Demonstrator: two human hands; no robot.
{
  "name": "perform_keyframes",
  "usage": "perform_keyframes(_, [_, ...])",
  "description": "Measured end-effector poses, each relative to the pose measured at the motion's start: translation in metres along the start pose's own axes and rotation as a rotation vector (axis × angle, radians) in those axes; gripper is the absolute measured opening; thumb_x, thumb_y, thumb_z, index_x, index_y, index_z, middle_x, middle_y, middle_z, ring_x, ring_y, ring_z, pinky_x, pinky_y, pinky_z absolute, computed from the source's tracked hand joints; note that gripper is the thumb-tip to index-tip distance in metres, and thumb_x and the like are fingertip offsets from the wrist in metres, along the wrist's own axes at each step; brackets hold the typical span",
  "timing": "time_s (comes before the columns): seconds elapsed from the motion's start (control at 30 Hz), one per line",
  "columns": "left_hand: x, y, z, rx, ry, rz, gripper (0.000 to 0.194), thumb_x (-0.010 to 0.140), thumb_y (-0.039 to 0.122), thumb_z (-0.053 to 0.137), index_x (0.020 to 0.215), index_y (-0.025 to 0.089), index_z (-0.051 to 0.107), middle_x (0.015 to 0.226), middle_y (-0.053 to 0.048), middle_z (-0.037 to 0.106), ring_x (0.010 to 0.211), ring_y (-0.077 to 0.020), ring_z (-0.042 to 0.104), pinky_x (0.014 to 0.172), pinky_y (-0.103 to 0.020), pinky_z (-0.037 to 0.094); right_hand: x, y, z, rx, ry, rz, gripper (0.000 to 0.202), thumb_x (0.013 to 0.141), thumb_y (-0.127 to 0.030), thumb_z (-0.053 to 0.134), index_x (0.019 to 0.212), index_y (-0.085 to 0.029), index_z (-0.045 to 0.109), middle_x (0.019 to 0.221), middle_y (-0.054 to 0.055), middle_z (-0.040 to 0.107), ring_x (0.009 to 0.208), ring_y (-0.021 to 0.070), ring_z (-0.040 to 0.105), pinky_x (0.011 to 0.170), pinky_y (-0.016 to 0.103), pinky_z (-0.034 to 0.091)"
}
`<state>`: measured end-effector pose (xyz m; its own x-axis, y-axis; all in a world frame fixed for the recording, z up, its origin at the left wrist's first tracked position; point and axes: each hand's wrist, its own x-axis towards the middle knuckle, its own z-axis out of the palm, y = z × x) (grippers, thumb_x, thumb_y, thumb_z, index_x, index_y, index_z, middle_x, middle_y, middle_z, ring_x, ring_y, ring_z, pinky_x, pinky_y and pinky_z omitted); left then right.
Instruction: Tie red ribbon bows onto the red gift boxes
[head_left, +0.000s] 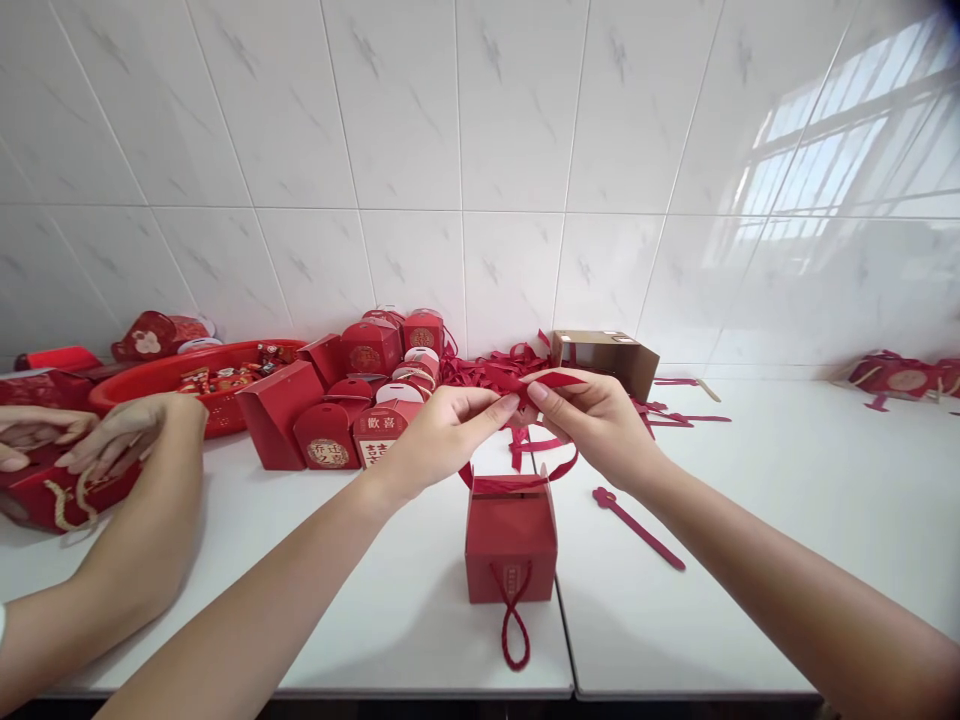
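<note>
A red gift box (511, 535) stands upright in front of me, with a twisted red cord loop (516, 640) hanging from its near face. A dark red ribbon (561, 379) passes through the top of the box and rises in a loop. Above the box, my left hand (469, 420) pinches the ribbon between thumb and fingers. My right hand (589, 415) pinches it too, close beside the left, and a ribbon end sticks out over its fingers. The exact fold between the fingertips is partly hidden.
Several red gift boxes (330, 437) and a red basket of wrapped sweets (214, 425) stand left. Another person's hands (124, 440) work on a box there. Behind lie a ribbon pile (487, 372) and an open cardboard box (619, 365). A flower-ended red strip (641, 530) lies right.
</note>
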<state>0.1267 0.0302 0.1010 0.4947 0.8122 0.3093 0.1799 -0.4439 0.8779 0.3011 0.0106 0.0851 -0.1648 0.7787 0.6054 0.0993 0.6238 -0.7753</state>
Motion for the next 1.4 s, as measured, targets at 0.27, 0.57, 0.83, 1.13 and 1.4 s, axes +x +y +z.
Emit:
perform_keyframes(0.27, [0.004, -0.012, -0.013, -0.458, -0.059, -0.150, 0.034, 0.082, 0.024, 0.055, 0.048, 0.018, 0.051, 0.053, 0.003, 0.046, 0.055, -0.0098, 0.044, 0.064, -0.023, 0.041, 0.000, 0.020, -0.021, -0.774, -0.177, -0.685, 0.028, 0.093, -0.015, 0.044, 0.104, -0.020, 0.069, 0.098, 0.008, 0.072, 0.087, 0.0187, 0.061, 0.078, 0.035, 0.049])
perform_keyframes(0.57, [-0.011, -0.009, -0.011, 0.287, 0.174, 0.195, 0.034, 0.084, 0.036, 0.053, 0.055, 0.022, 0.061, 0.061, -0.001, 0.061, 0.065, -0.0175, 0.054, 0.079, -0.032, 0.041, -0.011, 0.016, -0.021, -0.729, 0.072, -0.475, 0.024, 0.091, -0.023, 0.048, 0.104, -0.024, 0.068, 0.101, 0.006, 0.069, 0.092, 0.0205, 0.061, 0.078, 0.036, 0.049])
perform_keyframes(0.83, [-0.060, -0.041, -0.060, 0.921, 0.396, 0.061, 0.029, 0.079, 0.038, 0.051, 0.055, 0.023, 0.060, 0.063, -0.002, 0.066, 0.065, -0.0214, 0.057, 0.074, -0.032, 0.038, -0.055, 0.018, -0.063, -0.957, 0.055, 0.075, 0.032, 0.085, -0.030, 0.047, 0.055, -0.021, 0.042, 0.053, 0.000, 0.047, 0.050, 0.0138, 0.042, 0.048, 0.028, 0.031])
perform_keyframes(1.13, [-0.097, -0.114, -0.076, 0.929, 0.154, -0.322, 0.033, 0.079, 0.039, 0.045, 0.061, 0.022, 0.067, 0.073, -0.005, 0.073, 0.070, -0.0246, 0.062, 0.065, -0.029, 0.040, -0.096, 0.058, -0.084, -1.133, -0.226, 0.642, 0.022, 0.078, -0.026, 0.044, 0.057, -0.021, 0.043, 0.060, 0.004, 0.059, 0.056, 0.0185, 0.053, 0.049, 0.027, 0.029])
perform_keyframes(1.4, [-0.097, -0.130, -0.079, 0.978, 0.064, -0.360, 0.032, 0.079, 0.038, 0.044, 0.061, 0.023, 0.066, 0.080, -0.007, 0.073, 0.080, -0.0285, 0.064, 0.075, -0.035, 0.043, -0.100, 0.075, -0.096, -1.126, -0.278, 0.685, 0.021, 0.081, -0.029, 0.046, 0.076, -0.019, 0.064, 0.083, 0.010, 0.068, 0.073, 0.0246, 0.063, 0.057, 0.031, 0.042])
